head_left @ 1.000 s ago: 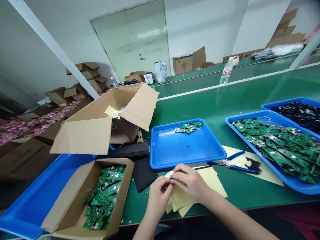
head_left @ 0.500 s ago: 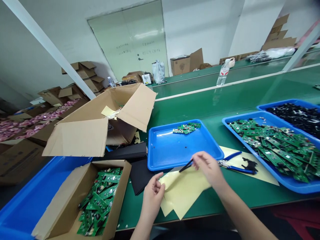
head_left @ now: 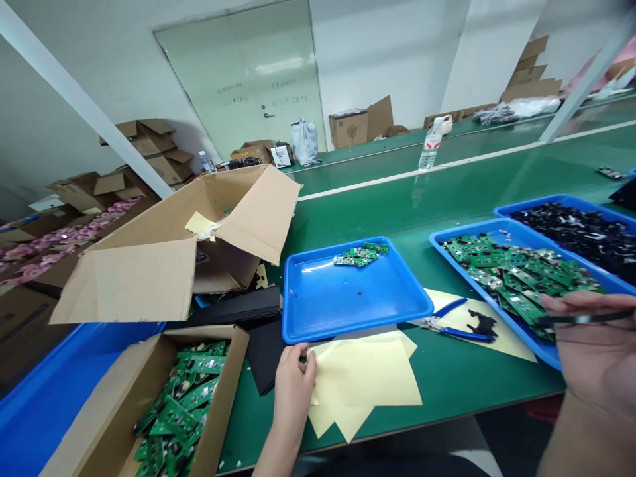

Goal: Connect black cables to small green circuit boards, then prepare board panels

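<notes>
My left hand (head_left: 293,381) is closed at the left corner of a pale yellow paper sheet (head_left: 368,371), thumb and finger pinching its edge. More yellow paper lies under that sheet. At the right edge of the view, my right hand (head_left: 599,351) is closed around thin black tweezers (head_left: 586,319). It hovers over the near side of a blue tray holding a heap of green circuit boards (head_left: 521,271). Behind the sheet stands another blue tray (head_left: 318,311) with several boards at its far side. Blue-handled cutters (head_left: 440,323) lie beside a black plastic piece (head_left: 481,324).
On the left, a small carton (head_left: 233,371) holds more circuit boards, with a large open carton (head_left: 124,278) behind it. Black parts (head_left: 576,228) fill a tray at the far right. A water bottle (head_left: 430,146) stands on the bench farther back.
My right hand has swung right with the tweezers, from above the yellow paper to the board-filled tray. The sheet now lies flatter, and my left hand has closed on its corner.
</notes>
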{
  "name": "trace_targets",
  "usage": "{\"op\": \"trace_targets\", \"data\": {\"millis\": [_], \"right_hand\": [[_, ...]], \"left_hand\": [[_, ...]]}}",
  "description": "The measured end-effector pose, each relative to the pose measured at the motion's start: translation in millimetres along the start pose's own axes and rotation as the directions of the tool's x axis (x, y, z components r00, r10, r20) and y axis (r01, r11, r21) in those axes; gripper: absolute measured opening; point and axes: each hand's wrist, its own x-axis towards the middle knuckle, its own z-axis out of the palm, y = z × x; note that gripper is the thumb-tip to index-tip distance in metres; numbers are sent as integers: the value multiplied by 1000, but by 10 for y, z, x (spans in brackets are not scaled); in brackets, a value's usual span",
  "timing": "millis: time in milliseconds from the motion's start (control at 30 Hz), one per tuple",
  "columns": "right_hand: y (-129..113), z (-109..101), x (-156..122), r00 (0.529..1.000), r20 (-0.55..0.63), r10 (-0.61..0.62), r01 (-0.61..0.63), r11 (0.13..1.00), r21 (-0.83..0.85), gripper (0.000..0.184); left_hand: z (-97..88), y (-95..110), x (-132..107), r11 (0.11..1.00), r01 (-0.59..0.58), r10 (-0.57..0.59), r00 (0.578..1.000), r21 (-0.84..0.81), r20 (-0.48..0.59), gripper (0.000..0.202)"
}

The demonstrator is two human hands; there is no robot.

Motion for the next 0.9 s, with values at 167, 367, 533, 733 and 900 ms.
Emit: {"op": "trace_targets", "data": {"millis": [167, 367, 533, 733, 900], "right_hand": [[46, -15, -87, 992, 22, 125, -126, 989, 75, 6], [137, -23, -123, 960, 104, 259, -265, 963, 42, 13], [148, -42, -175, 963, 114, 245, -249, 968, 24, 17], [220, -219, -179, 940, 99, 326, -321, 945, -66, 24], [298, -261, -238, 918, 192, 348, -314, 931, -184, 28]], "left_hand": [[-89, 26, -202, 982, -155, 156, 988, 107, 3, 30], [120, -65, -419, 670, -689, 523, 702, 277, 484, 43], [206, 159, -281, 602, -718, 476, 675, 350, 564, 52], [236, 991, 362, 616, -758, 448, 562, 215, 695, 32], [870, 1310, 1353, 598, -688, 472, 717, 411, 513, 31]]}}
